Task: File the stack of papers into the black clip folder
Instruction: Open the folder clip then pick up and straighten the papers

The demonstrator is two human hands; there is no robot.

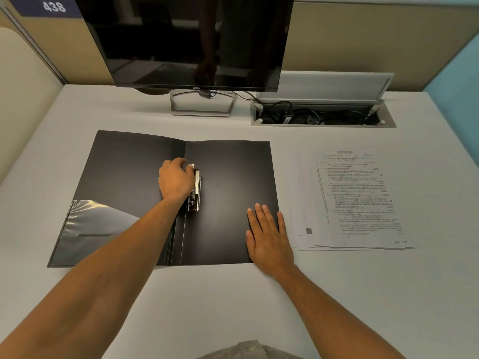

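Observation:
The black clip folder [228, 164] lies open flat on the desk, with a clear plastic pocket [98, 218] on its left inside cover. A metal clip [196, 190] runs along the spine on the right half. My left hand [176, 180] rests over the clip's upper end, fingers curled around its lever. My right hand [268, 237] lies flat, fingers spread, on the folder's lower right corner. The stack of printed papers [355, 200] sits on the desk just right of the folder, slightly fanned, untouched.
A dark monitor [186, 40] on a metal stand [202, 104] stands behind the folder. An open cable tray [321, 115] with wires is recessed at the back right. Partition walls enclose the white desk [233, 294] on the left, back and right.

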